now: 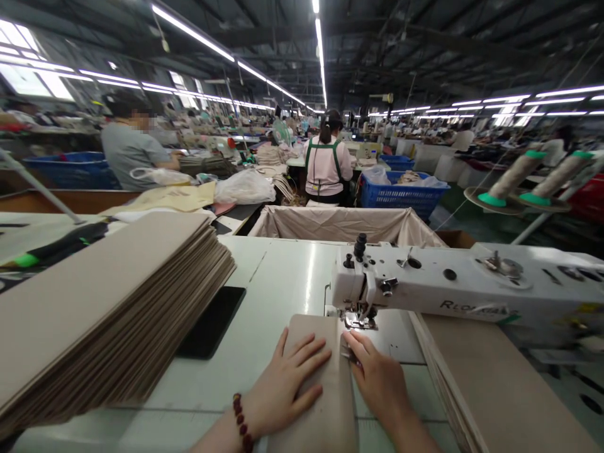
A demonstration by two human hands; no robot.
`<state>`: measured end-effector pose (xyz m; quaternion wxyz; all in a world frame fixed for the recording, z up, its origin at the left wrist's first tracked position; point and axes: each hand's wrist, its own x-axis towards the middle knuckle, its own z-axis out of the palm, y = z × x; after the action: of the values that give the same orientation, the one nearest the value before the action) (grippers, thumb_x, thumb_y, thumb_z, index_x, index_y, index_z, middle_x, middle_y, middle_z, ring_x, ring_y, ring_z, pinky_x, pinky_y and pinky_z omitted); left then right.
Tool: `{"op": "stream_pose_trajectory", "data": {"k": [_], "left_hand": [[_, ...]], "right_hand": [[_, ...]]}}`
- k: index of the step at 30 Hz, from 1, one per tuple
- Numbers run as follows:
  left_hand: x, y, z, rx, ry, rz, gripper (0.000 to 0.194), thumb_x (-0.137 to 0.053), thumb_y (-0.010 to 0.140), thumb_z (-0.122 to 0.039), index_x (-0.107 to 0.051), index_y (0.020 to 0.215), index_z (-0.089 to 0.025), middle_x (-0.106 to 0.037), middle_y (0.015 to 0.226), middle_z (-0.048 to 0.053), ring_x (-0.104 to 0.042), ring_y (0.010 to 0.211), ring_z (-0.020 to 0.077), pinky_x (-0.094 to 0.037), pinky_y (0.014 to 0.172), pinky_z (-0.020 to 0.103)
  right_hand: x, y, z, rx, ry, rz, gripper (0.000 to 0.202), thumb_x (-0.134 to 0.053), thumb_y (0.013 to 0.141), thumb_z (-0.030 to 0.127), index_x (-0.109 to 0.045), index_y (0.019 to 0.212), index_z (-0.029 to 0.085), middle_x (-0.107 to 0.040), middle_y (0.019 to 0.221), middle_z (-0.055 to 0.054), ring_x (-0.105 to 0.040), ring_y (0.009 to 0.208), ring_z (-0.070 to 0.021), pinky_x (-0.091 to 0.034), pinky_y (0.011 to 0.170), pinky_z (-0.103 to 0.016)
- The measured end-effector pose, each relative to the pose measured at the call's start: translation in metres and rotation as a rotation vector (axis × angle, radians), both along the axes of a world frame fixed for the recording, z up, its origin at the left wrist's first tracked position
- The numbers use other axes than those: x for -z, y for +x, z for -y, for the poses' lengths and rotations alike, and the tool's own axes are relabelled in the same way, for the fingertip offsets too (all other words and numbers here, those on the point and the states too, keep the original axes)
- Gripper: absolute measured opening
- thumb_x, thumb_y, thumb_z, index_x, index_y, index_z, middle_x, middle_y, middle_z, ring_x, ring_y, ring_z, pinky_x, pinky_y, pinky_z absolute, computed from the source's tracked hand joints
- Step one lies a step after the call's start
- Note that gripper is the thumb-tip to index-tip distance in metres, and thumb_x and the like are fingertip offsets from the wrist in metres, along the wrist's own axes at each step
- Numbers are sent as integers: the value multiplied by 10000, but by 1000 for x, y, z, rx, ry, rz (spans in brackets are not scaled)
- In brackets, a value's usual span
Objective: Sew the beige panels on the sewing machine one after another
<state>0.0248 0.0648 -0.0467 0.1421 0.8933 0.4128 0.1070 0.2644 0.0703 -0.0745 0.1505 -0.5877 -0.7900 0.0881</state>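
Observation:
A beige fabric panel with a rounded far corner lies on the pale sewing table, its far right edge beside the presser foot of a white sewing machine. My left hand rests flat on the panel with its fingers spread. At the panel's right edge, just in front of the presser foot, my right hand has its fingers closed. A small metal tool, which looks like thread snips, pokes out from under those fingers; most of it is hidden.
A tall stack of beige panels stands on the left, beside a black phone-like slab. More panels lie under the machine arm at right. Behind the table is a cloth-lined bin. Thread cones stand at right. Co-workers sit farther back.

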Motion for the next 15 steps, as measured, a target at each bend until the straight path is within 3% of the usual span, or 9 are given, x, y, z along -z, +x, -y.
{"op": "stream_pose_trajectory", "data": {"k": [5,15], "left_hand": [[1,4,0,-12,4,-4,595,-492,965,-339,-235,1502,-358,-337,1525,-1,-280,1409,279,18,1149,606],[-1,3,-2,-18,-3,12,571,-468,981,-361,-232,1501,-365,-345,1521,2,-283,1410,276,25,1156,583]], "right_hand": [[-2,0,-4,3,-14,45,648,-517,840,77,-396,1391,397,-478,1422,49,-664,955,-177,-540,765,-303],[0,0,-4,3,-5,60,658,-518,843,85,-379,1399,408,-468,1421,50,-658,960,-173,-538,749,-293]]}}
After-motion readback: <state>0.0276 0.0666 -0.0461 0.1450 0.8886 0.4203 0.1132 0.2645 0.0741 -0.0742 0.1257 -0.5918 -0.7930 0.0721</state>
